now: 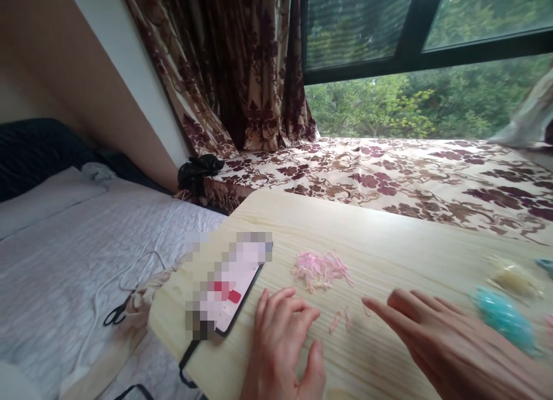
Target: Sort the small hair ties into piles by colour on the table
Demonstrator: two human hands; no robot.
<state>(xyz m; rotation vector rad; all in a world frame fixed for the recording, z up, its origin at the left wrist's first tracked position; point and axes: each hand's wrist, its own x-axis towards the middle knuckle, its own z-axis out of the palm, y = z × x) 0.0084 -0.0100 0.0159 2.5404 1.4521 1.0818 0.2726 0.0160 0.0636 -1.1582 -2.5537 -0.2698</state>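
Observation:
A loose pile of thin pink strips (322,269), some of them looped like small elastic bands, lies on the light wooden table (276,216). Nearer to me, two separate pink strips (334,322) lie between my hands. My left hand (285,336) rests on the table with its fingers loosely bent and apart, holding nothing. On the right, my right hand (432,325) stretches its index finger toward a small pink loop (367,311). That fingertip is at the loop, but I cannot tell whether it touches. The other fingers extend forward, and nothing shows in them.
A phone (228,296), partly blurred out, lies left of my left hand, with a black strap (185,365) over the table edge. A turquoise packet (505,319) and a cream-coloured packet (514,276) lie at the right. The bed (108,239) carries cables. A floral-covered window ledge (367,164) runs behind.

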